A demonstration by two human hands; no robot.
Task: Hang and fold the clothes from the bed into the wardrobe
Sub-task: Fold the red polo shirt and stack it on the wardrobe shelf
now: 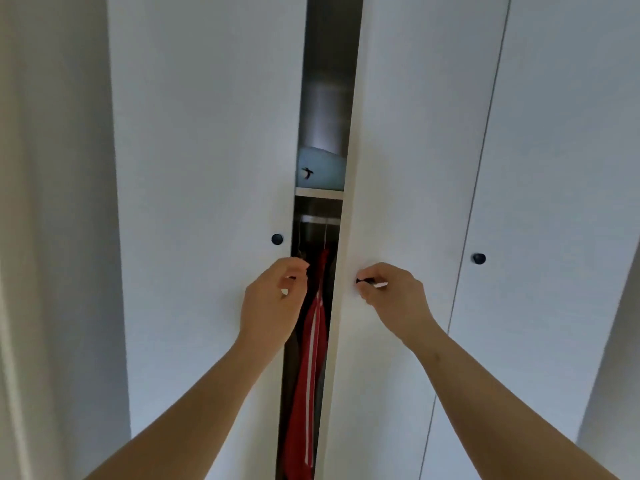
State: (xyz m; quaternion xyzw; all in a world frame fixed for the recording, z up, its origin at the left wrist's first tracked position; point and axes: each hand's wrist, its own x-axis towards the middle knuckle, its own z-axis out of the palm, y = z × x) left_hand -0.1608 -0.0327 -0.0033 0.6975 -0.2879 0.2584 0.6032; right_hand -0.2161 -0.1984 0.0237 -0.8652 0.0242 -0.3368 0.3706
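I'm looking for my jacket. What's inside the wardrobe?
Between the doors, a red garment with white stripes hangs from a rail, and a pale blue thing sits on the shelf above. The doors hide everything else.

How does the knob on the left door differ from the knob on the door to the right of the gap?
The left knob is untouched and shows as a full round disc; the right knob is pinched by the right hand and mostly hidden. The left knob sits higher in the picture, and the left hand curls at the edge of the left door below it. Both knobs are dark and sit on white doors.
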